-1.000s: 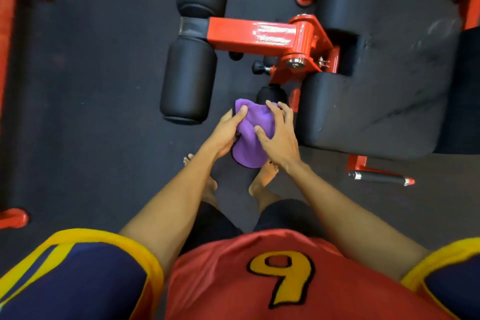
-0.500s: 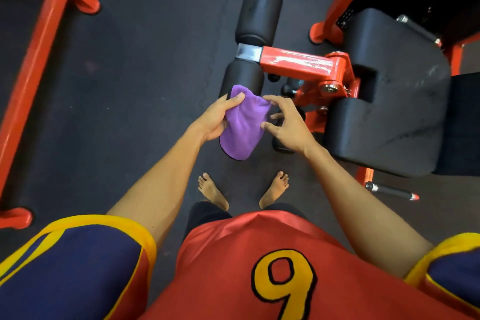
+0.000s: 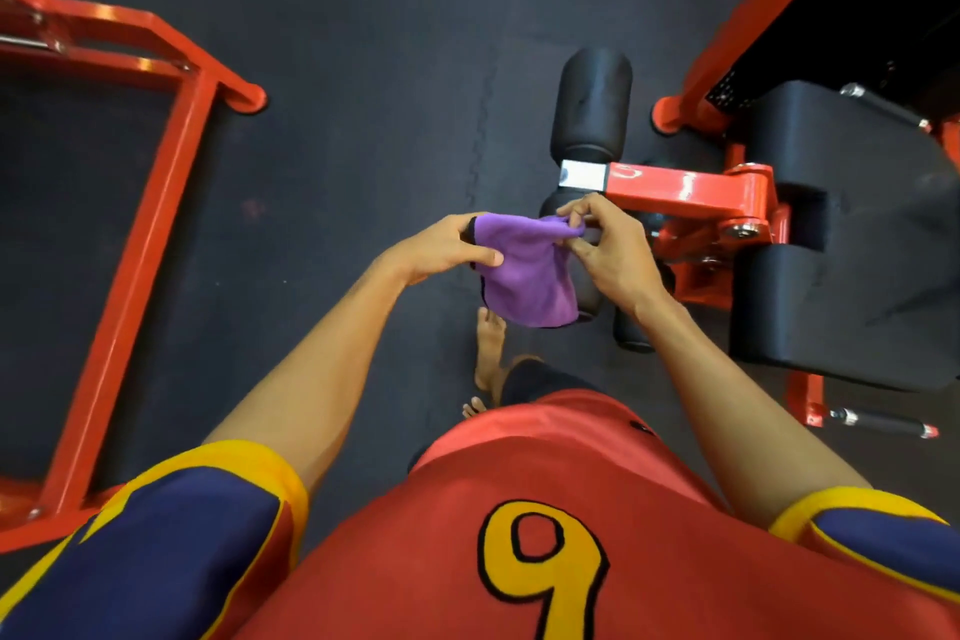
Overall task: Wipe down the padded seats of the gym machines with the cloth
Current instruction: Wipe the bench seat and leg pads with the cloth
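Note:
A purple cloth (image 3: 530, 276) hangs in the air between my hands, in front of my chest. My left hand (image 3: 441, 250) grips its left edge, thumb on top. My right hand (image 3: 608, 255) pinches its upper right corner between thumb and fingers. The black padded seat (image 3: 852, 244) of the red machine lies to the right, apart from the cloth. Black roller pads (image 3: 592, 104) on the red arm (image 3: 680, 192) sit just beyond my right hand; the nearer roller is mostly hidden behind the cloth and hand.
A red steel frame (image 3: 156, 161) of another machine stands on the left. Dark rubber floor (image 3: 363, 42) spreads between the two machines. My bare feet (image 3: 488, 348) are below the cloth. A chrome-tipped bar (image 3: 883, 426) sticks out at the seat's near side.
The view has swung left, so the machine sits further right. My hands have lifted the cloth off the roller pad and pulled it wider between them; the right hand now pinches its corner.

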Available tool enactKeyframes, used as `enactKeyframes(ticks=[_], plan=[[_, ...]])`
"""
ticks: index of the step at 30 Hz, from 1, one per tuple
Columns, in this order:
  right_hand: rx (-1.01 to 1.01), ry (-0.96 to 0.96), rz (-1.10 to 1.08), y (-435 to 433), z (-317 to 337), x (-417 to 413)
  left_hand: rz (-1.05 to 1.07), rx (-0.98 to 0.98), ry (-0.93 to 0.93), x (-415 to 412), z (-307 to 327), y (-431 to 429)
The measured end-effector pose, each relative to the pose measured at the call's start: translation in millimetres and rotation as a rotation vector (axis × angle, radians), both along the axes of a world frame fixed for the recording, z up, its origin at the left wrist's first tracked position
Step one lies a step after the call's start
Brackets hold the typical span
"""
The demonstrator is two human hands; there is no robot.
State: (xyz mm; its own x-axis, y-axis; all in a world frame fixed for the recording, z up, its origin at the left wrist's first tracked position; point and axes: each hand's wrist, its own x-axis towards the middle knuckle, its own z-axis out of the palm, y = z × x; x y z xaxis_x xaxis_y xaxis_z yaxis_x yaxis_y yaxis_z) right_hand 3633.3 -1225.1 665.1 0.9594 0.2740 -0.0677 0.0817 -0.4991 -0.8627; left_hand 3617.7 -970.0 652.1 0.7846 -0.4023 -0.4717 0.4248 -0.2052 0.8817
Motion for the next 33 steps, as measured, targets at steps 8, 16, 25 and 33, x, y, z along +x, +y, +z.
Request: enactKeyframes(ticks=[8, 16, 25, 33], plan=[[-0.125, -0.115, 0.216, 65, -5, 87, -0.164, 0.283, 0.049, 79, 1, 75], [-0.265, -0.070, 0.282, 126, 4, 174, -0.137, 0.540, -0.141, 181, 20, 140], [-0.254, 0.035, -0.186, 183, -8, 260, -0.261, 0.551, -0.298, 330, 27, 187], [-0.274, -0.043, -0.529, 218, 5, 321, -0.415, 0.435, -0.457, 465, 39, 196]])
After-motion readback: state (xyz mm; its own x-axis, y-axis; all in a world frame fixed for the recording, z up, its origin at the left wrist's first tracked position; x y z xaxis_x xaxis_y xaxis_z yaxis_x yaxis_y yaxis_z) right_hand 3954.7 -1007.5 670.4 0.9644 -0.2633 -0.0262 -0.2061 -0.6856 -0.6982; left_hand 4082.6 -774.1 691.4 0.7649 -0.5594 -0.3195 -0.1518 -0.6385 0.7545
